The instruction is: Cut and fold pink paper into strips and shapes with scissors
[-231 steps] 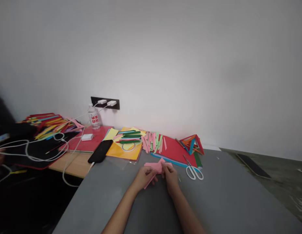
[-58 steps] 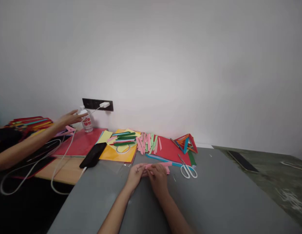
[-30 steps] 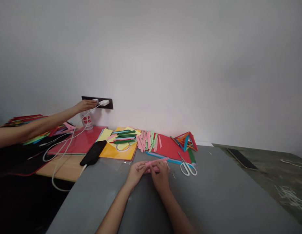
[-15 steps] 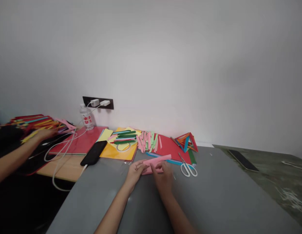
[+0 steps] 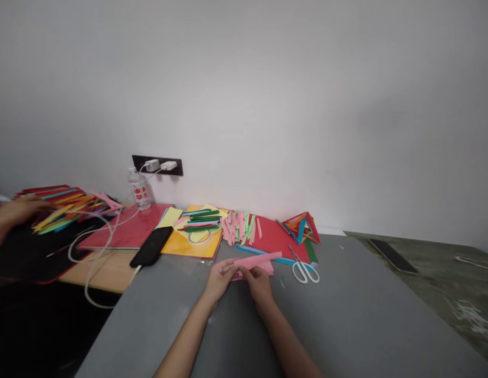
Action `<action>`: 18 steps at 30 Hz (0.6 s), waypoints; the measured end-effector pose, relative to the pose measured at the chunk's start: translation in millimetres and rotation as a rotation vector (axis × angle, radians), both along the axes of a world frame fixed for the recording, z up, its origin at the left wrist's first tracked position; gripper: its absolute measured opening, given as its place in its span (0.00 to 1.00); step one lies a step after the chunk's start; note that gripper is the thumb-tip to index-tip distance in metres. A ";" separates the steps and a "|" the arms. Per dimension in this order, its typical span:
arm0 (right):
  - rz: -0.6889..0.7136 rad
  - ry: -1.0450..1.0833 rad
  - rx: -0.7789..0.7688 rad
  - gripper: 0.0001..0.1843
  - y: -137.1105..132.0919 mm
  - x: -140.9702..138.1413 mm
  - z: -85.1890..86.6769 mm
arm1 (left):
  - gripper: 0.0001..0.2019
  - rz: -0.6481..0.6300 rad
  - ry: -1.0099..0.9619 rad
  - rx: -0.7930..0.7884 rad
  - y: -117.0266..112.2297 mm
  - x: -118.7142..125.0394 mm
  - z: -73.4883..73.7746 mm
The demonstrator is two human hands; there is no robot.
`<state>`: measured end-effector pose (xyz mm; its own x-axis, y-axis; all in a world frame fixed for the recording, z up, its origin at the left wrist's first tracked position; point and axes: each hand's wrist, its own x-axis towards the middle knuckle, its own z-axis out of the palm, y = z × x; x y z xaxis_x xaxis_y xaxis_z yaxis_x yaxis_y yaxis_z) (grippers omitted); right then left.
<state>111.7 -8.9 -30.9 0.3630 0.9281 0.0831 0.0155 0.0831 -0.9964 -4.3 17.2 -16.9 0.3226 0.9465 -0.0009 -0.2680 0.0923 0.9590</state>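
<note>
A pink paper piece (image 5: 256, 261) lies partly folded on the grey table (image 5: 346, 315). My left hand (image 5: 219, 275) pinches its left end with closed fingers. My right hand (image 5: 258, 281) presses and grips the paper from the near side, fingers curled over its lower edge. The two hands almost touch over the paper. White-handled scissors (image 5: 305, 270) lie just to the right of my right hand.
Behind the hands lie red paper (image 5: 279, 241), pink and green strips (image 5: 241, 227), orange sheets with a tape ring (image 5: 199, 237), a paper triangle frame (image 5: 303, 228), a black phone (image 5: 151, 245), a bottle (image 5: 137, 189), cables. Another person's hand (image 5: 11, 212) rests at far left. A second phone (image 5: 392, 255) lies right.
The pink paper's upper strip has risen slightly and my right hand has slid closer to the left. The other person's arm has drawn back from the wall socket to the far left.
</note>
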 end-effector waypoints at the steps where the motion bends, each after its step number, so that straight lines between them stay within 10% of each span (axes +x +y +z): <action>1: 0.007 0.015 -0.004 0.18 -0.3 0.0 -0.1 | 0.19 0.009 -0.004 -0.005 0.1 0.3 -0.4; 18: 0.042 -0.042 0.112 0.18 -0.3 7.0 1.3 | 0.19 0.066 -0.001 -0.019 0.2 2.3 2.1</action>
<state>118.8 -9.3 -29.6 0.3183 0.9262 0.2019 0.0515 0.1957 -0.9793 -2.0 17.4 -14.8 0.2595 0.9656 -0.0187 -0.2751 0.0925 0.9570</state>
